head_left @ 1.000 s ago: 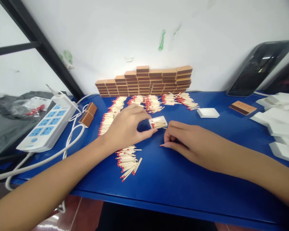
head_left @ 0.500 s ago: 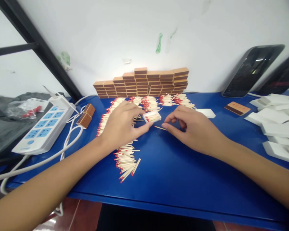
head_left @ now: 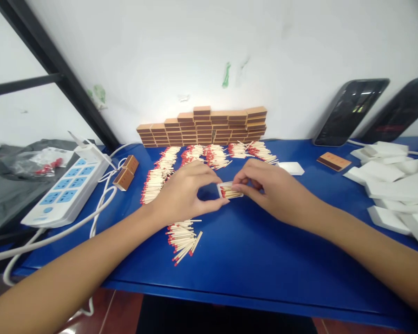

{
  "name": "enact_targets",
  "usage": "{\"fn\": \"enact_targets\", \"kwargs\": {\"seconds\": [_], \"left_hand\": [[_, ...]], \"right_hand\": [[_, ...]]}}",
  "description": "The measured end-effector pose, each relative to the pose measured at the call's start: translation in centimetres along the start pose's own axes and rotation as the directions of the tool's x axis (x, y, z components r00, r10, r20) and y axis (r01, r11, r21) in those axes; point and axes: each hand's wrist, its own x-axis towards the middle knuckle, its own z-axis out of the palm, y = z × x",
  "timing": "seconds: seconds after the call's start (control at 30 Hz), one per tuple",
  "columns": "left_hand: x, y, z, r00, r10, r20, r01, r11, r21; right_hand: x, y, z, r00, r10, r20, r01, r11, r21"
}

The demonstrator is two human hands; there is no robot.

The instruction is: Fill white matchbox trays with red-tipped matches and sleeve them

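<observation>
My left hand (head_left: 186,190) grips the left end of a small white matchbox tray (head_left: 220,189) between thumb and fingers. Red-headed matches (head_left: 232,192) lie inside, their heads toward my left hand. Over the tray's right end, my right hand (head_left: 268,185) is pinched on a match, whose far part blends with the others in the tray. Several heaps of loose matches (head_left: 216,157) spread behind and left of my hands. Another heap (head_left: 183,241) lies nearer the front, below my left wrist. My left hand and forearm cover part of the heaps.
Brown matchboxes (head_left: 204,126) are stacked against the wall. White trays (head_left: 386,169) pile up at the right, with one single tray (head_left: 291,168) and a flat matchbox sleeve (head_left: 333,161) nearer. A power strip (head_left: 64,190) with cables stands left. Two phones (head_left: 351,111) lean on the wall.
My right hand has brought its match from beside the tray to the tray's right end. The tray, in my left hand, has moved slightly right and down in view. The camera view has shifted a little.
</observation>
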Motion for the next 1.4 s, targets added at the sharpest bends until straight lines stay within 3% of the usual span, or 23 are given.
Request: {"fn": "enact_targets", "kwargs": {"seconds": [0.2, 0.33, 0.47, 0.6, 0.73, 0.83, 0.97, 1.07, 1.23, 1.4], "left_hand": [[-0.1, -0.6, 0.1, 0.990, -0.100, -0.100, 0.113, 0.984, 0.135], [-0.1, -1.0, -0.1, 0.966, -0.192, -0.173, 0.224, 0.956, 0.189], [0.0, -1.0, -0.2, 0.945, -0.240, -0.224, 0.286, 0.937, 0.200], [0.0, -0.9, 0.0, 0.960, -0.204, -0.192, 0.240, 0.953, 0.187], [-0.2, -1.1, 0.2, 0.972, -0.176, -0.158, 0.207, 0.957, 0.203], [-0.3, -1.4, 0.1, 0.979, -0.166, -0.121, 0.191, 0.954, 0.230], [-0.1, -1.4, -0.1, 0.992, -0.117, -0.041, 0.122, 0.976, 0.181], [0.0, -0.7, -0.1, 0.999, -0.033, -0.036, 0.034, 0.998, 0.054], [0.0, -0.1, 0.1, 0.999, -0.025, -0.044, 0.024, 0.999, -0.022], [0.1, -0.5, -0.1, 0.996, -0.065, -0.059, 0.065, 0.998, -0.014]], "right_hand": [[-0.4, -1.8, 0.8, 0.998, -0.027, -0.053, 0.031, 0.997, 0.072], [-1.4, -5.3, 2.6, 0.966, -0.173, 0.195, 0.128, 0.967, 0.220], [-1.9, -7.3, 4.6, 0.928, -0.230, 0.294, 0.183, 0.967, 0.177], [-1.6, -6.6, 4.7, 0.930, -0.158, 0.332, 0.128, 0.985, 0.112], [-1.3, -4.7, 2.8, 0.923, -0.054, 0.381, 0.004, 0.992, 0.129], [-0.9, -2.8, 1.0, 0.942, 0.003, 0.336, -0.061, 0.985, 0.161], [-0.2, -0.4, -0.2, 0.995, 0.042, 0.087, -0.047, 0.997, 0.058], [-0.1, 0.5, 0.2, 0.999, 0.017, -0.046, -0.019, 0.999, -0.040], [-0.2, 0.4, 1.1, 0.994, -0.049, -0.098, 0.044, 0.998, -0.047], [-0.3, 0.3, 0.8, 0.997, -0.009, -0.075, 0.005, 0.998, -0.065]]}}
